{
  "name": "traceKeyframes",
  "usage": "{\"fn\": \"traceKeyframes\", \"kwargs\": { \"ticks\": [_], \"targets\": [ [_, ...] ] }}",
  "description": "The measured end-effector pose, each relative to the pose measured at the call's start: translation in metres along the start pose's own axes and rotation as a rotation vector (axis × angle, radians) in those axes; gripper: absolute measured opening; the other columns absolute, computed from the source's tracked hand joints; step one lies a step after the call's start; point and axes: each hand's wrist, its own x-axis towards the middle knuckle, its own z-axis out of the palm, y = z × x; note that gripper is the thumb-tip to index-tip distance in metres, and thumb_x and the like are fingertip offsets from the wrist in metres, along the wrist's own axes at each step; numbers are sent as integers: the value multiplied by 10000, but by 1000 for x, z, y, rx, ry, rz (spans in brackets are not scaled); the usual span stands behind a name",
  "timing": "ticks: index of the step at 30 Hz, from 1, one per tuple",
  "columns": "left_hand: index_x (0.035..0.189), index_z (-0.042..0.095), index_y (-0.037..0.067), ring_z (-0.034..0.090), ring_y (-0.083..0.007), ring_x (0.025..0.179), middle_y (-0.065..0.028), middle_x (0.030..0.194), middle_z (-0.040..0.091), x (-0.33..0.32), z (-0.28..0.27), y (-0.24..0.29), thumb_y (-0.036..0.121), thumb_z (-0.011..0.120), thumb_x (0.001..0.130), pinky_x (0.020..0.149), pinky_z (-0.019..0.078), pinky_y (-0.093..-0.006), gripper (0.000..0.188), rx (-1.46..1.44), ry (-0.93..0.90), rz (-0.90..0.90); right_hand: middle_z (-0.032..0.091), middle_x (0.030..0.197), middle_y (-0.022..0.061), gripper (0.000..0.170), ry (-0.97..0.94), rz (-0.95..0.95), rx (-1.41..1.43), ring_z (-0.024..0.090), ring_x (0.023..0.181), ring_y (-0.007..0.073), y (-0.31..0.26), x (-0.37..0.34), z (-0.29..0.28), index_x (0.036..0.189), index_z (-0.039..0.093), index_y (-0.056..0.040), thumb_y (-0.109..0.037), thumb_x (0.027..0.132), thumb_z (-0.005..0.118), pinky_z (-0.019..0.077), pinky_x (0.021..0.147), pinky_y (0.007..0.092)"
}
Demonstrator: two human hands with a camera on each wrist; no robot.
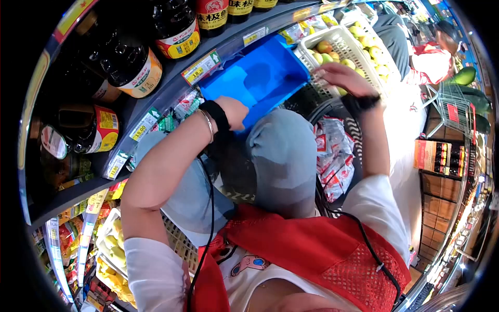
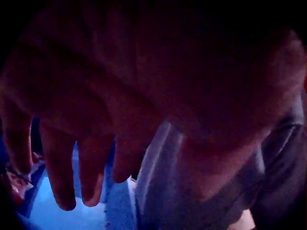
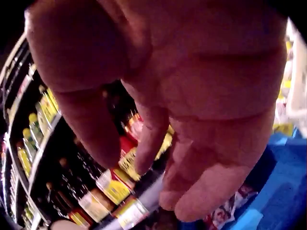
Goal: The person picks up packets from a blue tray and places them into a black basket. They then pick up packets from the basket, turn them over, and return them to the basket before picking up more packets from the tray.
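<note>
Plastic bin (image 1: 275, 60): showing bright blue.
Vest (image 1: 291, 247): glowing red, turning to patterned mesh at one side.
T-shirt (image 1: 156, 265): showing white, with a blue-and-pink print.
Trousers (image 1: 283, 151): showing pale grey-blue.
Fruit (image 1: 358, 31): showing yellow-green, some blushing orange-red.
Sauce bottles (image 1: 169, 21): looking dark, wearing red-and-yellow labels.

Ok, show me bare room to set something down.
Inside the blue bin, beyond the left hand, between the shelf edge and fruit basket; pale floor between right forearm and shopping cart. Crowded: bottle shelf, fruit basket, packet-filled basket.

One blue bin (image 1: 286, 60), one shopping cart (image 1: 453, 106), one silver bracelet (image 1: 209, 125) and two black wrist bands (image 1: 215, 115) can be seen.
</note>
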Motion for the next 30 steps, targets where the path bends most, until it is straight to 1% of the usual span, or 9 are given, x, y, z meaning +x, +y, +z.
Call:
{"fn": "traceKeyframes", "kwargs": {
  "ticks": [5,7,9,11,13,15,21,25,30],
  "targets": [
    [982,606,56,611,-351,875,-162,899,640,20,19,-23,340,628,782,733,493,-448,348,80,84,-74,657,913,55,359,48,375,-147,611,778,176,128,-153,-17,1003,617,9,-260,775,686,484,678,333],
    [929,650,46,623,-330,906,-155,922,658,23,23,-26,336,606,800,768,500,-437,321,72,100,-47,642,1025,122,593,-103,741,-875,614,854,238,163,-171,3,1107,569,24,-391,715,732,489,759,354],
    [949,646,46,622,-328,909,-156,950,655,27,26,-27,342,609,802,764,502,-436,332,96,53,-65,575,1131,207,753,220,503,-564,597,936,308,191,-181,43,1207,497,-8,-477,673,746,472,828,371],
    [953,648,48,622,-328,910,-151,956,656,33,32,-28,344,611,801,765,503,-437,334,105,37,-72,493,1213,263,789,572,418,-700,569,1009,347,283,-162,69,1270,437,-41,-476,686,739,460,851,383],
    [956,650,49,623,-329,910,-146,961,658,37,33,-29,346,613,801,765,503,-438,337,117,28,-85,369,1302,322,797,693,515,-590,475,1113,433,262,-144,92,1270,403,-19,-432,684,751,421,917,419],
    [980,646,48,624,-324,914,-144,959,659,38,40,-28,351,618,799,763,506,-439,355,161,54,-87,470,1219,303,710,768,465,-635,508,1073,424,257,-134,92,1236,448,-16,-371,699,747,431,900,425],
    [932,669,45,637,-325,879,-145,922,670,29,39,-26,352,623,795,740,517,-435,339,138,80,-80,632,750,168,354,747,375,-690,626,716,256,256,-135,57,853,622,2,-241,649,779,476,643,358],
    [972,602,51,608,-341,896,-160,922,639,12,25,-20,321,631,783,746,489,-443,331,113,91,-77,612,723,15,129,943,217,-275,553,628,90,205,-152,46,855,641,-9,-53,736,617,445,545,244],
    [945,611,55,619,-336,861,-158,896,645,17,24,-24,328,617,784,715,497,-449,318,118,84,-74,647,824,32,181,985,34,0,577,701,91,54,-155,45,990,624,14,-24,817,584,464,637,231]
  ]
}}
